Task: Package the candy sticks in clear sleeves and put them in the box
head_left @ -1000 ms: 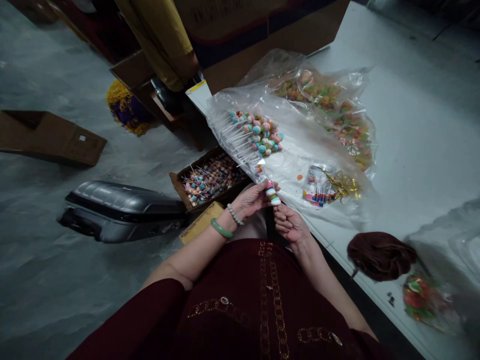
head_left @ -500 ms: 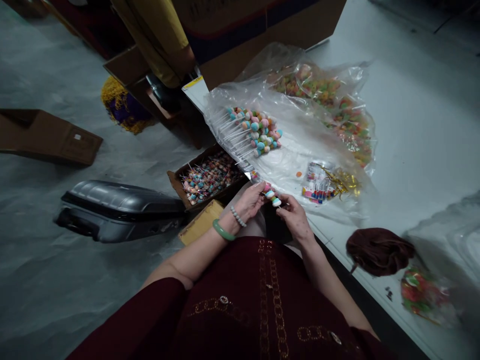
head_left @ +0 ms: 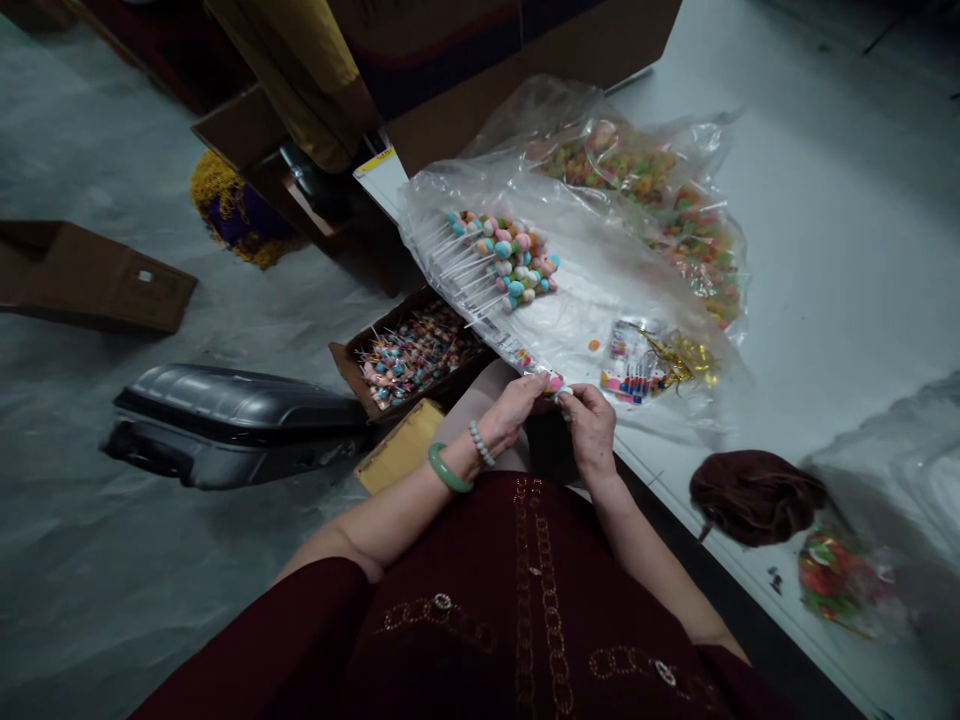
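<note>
My left hand [head_left: 514, 410] and my right hand [head_left: 589, 425] meet over a pastel candy stick [head_left: 553, 384], mostly hidden by my fingers. Both hands pinch it, and its pink and white balls barely show. Just beyond my fingertips, a bunch of pastel candy sticks [head_left: 502, 258] lies on a clear plastic sheet [head_left: 592, 310], their white sticks pointing left. A jade bangle [head_left: 448, 468] and a pale bead bracelet [head_left: 480, 442] circle my left wrist.
An open cardboard box of wrapped candy sticks [head_left: 416, 355] sits left of my hands. Gummy candies in clear plastic [head_left: 622, 165], packets with gold ribbon [head_left: 645, 360], a dark red cloth bundle [head_left: 754, 497] and a black suitcase [head_left: 232, 425] lie around.
My hands have drawn closer together and moved slightly up. The candy stick has gone from showing clearly between them to mostly hidden in my fingers.
</note>
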A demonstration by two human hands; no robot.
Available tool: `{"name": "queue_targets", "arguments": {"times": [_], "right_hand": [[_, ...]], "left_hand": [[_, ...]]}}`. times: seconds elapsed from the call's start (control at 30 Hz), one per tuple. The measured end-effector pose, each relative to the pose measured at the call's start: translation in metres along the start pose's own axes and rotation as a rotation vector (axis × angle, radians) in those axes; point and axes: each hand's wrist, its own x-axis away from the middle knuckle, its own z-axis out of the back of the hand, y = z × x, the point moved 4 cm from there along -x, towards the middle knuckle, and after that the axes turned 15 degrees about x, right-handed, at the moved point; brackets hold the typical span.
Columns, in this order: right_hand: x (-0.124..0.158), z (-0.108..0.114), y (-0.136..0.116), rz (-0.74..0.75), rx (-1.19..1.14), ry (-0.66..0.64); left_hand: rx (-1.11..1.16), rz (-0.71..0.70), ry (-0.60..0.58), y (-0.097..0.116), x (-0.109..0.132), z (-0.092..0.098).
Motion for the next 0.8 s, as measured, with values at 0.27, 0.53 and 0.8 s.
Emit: {"name": "queue_targets", "arguments": {"times": [0.27,0.53,0.8], "right_hand": [[0.008,0.003,-0.021,0.309,0.450,0.218],[-0.001,0.000,-0.014,0.223,0.147,-0.007],[-0.004,-0.007,0.001,0.135,0.039,-0.023]], "left_hand": [[0.098,0.121,-0.046,-0.006,-0.003,-0.001],[0.250,0.083,-0.039,0.032,-0.009,0.014],[0.092,-0.094,-0.006,0.040,-0.010,0.012]]}}
